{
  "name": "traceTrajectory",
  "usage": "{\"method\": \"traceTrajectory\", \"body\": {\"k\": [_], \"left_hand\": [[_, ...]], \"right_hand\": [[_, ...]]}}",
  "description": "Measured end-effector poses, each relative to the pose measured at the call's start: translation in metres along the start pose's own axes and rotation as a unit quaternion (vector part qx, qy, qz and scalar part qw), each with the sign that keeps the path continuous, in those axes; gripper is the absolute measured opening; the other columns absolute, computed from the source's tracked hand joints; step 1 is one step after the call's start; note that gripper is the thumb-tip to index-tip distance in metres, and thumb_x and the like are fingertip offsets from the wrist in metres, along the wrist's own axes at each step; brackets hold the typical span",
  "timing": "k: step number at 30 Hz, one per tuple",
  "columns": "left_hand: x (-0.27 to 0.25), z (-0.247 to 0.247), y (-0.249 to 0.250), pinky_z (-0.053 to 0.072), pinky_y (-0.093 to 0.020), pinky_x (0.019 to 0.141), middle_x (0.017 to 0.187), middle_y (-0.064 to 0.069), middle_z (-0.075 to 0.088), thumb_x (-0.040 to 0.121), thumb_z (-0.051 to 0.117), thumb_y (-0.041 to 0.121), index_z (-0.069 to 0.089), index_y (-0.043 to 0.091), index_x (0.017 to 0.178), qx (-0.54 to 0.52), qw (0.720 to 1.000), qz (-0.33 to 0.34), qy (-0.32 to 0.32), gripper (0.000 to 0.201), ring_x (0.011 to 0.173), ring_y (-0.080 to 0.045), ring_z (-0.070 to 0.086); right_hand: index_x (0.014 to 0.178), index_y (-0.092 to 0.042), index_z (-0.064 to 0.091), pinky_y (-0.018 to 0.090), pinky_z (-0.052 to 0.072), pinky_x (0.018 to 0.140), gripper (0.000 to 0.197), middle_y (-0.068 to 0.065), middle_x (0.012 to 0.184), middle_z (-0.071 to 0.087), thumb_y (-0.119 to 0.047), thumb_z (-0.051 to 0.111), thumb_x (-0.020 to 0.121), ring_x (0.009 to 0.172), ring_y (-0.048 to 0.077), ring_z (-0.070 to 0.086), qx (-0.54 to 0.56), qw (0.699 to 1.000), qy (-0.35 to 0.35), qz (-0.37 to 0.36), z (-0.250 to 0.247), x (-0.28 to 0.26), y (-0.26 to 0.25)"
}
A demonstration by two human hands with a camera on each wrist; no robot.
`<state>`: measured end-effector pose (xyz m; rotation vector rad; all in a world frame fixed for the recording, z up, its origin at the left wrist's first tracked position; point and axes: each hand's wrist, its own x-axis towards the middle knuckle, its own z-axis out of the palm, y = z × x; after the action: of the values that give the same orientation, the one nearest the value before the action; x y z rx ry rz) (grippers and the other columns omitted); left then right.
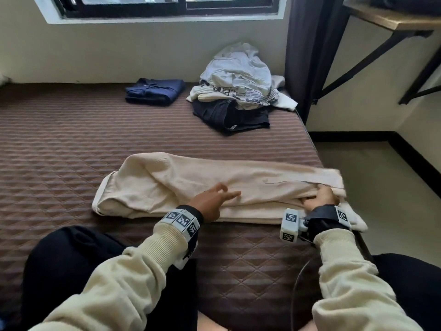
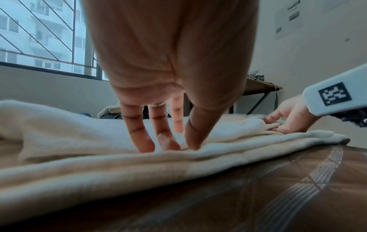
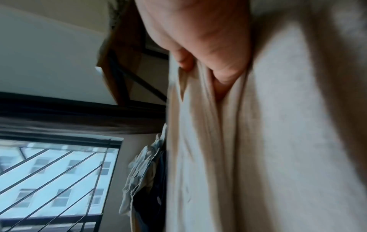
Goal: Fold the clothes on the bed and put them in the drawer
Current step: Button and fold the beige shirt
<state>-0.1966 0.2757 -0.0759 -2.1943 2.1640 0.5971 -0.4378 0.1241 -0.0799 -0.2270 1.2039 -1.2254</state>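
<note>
Cream trousers (image 1: 181, 185) lie folded lengthwise across the near part of the brown quilted bed (image 1: 59, 151). My left hand (image 1: 214, 199) rests on their middle with straight fingers (image 2: 145, 138) pressing the cloth (image 2: 79, 149). At the right end, by the bed's edge, my right hand (image 1: 319, 197) grips the leg ends, fingers tucked into the fabric (image 3: 278, 141). The right hand (image 2: 288, 119) also shows in the left wrist view pinching a fold. No drawer is in view.
At the back of the bed lie a folded navy garment (image 1: 155, 90) and a loose pile of pale and dark clothes (image 1: 241, 91). A dark curtain (image 1: 307, 56) hangs at the right, with a wall shelf (image 1: 391, 20) and floor (image 1: 386, 187) beyond the bed's edge.
</note>
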Motion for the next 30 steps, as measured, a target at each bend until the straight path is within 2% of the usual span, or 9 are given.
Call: {"method": "traceTrajectory", "body": {"k": [3,6,9,11,13,17,21,27,30], "left_hand": [[0.002,0.005,-0.001,0.046,-0.034,0.098,0.153,0.005,0.019,0.086,0.045,-0.004,0.029,0.049,0.145,0.0,1.0,-0.012,-0.016,0.082,0.12,-0.027,0.051],[0.002,0.007,-0.008,0.038,-0.024,0.097,0.151,0.004,0.025,0.086,0.051,-0.001,0.039,0.044,0.143,-0.053,0.999,-0.002,-0.007,0.074,0.126,-0.022,0.046],[0.001,0.002,-0.016,0.038,-0.02,0.094,0.138,-0.002,0.043,0.087,0.061,0.005,0.053,0.032,0.136,-0.131,0.991,0.021,0.032,0.057,0.116,-0.017,0.05],[-0.003,-0.001,-0.025,0.042,-0.02,0.086,0.126,-0.003,0.054,0.086,0.064,0.005,0.06,0.026,0.128,-0.204,0.976,0.008,0.077,0.048,0.093,-0.008,0.055],[-0.006,-0.007,-0.039,0.046,-0.017,0.073,0.116,-0.004,0.063,0.084,0.065,0.001,0.066,0.023,0.119,-0.273,0.95,-0.036,0.146,0.042,0.071,-0.001,0.056],[-0.008,-0.033,-0.085,0.048,-0.016,0.053,0.098,-0.014,0.066,0.086,0.059,-0.002,0.068,0.015,0.11,-0.363,0.881,-0.165,0.254,0.031,0.055,-0.014,0.055],[-0.011,-0.058,-0.141,0.05,-0.034,0.07,0.096,-0.015,0.069,0.084,0.066,0.008,0.065,0.016,0.098,-0.363,0.84,-0.268,0.302,0.016,0.087,-0.037,0.067],[-0.011,-0.091,-0.199,0.043,-0.031,0.097,0.134,-0.014,0.054,0.083,0.061,0.001,0.056,0.012,0.132,-0.129,0.921,-0.288,0.227,0.051,0.12,-0.03,0.053],[-0.005,-0.09,-0.208,0.057,-0.032,0.06,0.139,-0.01,0.05,0.09,0.053,-0.002,0.041,0.018,0.144,-0.153,0.933,-0.296,0.139,0.059,0.097,-0.033,0.068]], "right_hand": [[0.103,-0.014,0.049,0.037,0.051,0.075,0.008,0.003,0.096,0.057,-0.017,0.054,0.097,0.072,0.016,0.056,-0.009,1.0,0.018,-0.001,0.003,-0.003,-0.002],[0.13,-0.018,0.048,0.038,0.049,0.056,0.045,0.006,0.107,0.063,-0.022,0.066,0.089,0.077,0.02,0.062,-0.016,0.999,0.034,0.005,0.003,0.001,0.004],[0.128,-0.018,0.048,0.036,0.05,0.065,0.045,0.003,0.098,0.059,-0.028,0.067,0.088,0.081,0.017,0.058,-0.037,0.998,-0.001,0.048,0.007,-0.012,0.021],[0.121,-0.017,0.05,0.044,0.053,0.082,0.038,0.008,0.103,0.062,-0.018,0.069,0.087,0.086,0.021,0.06,-0.045,0.996,-0.046,0.068,0.017,-0.027,0.04],[0.117,-0.012,0.056,0.05,0.055,0.082,0.033,0.015,0.111,0.063,-0.01,0.068,0.087,0.097,0.028,0.062,-0.061,0.987,-0.107,0.103,0.028,-0.047,0.063],[0.089,-0.009,0.059,0.028,0.055,0.046,0.011,0.009,0.082,0.065,-0.012,0.069,0.086,0.066,0.023,0.068,-0.193,0.94,-0.238,0.148,0.056,-0.096,0.109],[0.105,-0.009,0.055,0.014,0.029,0.034,0.03,0.005,0.098,0.07,-0.016,0.074,0.083,0.059,0.02,0.071,-0.283,0.886,-0.343,0.136,0.079,-0.126,0.151],[0.11,0.001,0.058,0.015,0.023,0.032,0.034,0.004,0.093,0.069,-0.006,0.075,0.081,0.048,0.014,0.066,-0.348,0.845,-0.387,0.119,0.1,-0.148,0.177],[0.105,0.005,0.059,0.015,0.023,0.029,0.031,0.008,0.091,0.065,-0.005,0.075,0.08,0.038,0.009,0.055,-0.358,0.867,-0.336,0.09,0.105,-0.148,0.184]]}}
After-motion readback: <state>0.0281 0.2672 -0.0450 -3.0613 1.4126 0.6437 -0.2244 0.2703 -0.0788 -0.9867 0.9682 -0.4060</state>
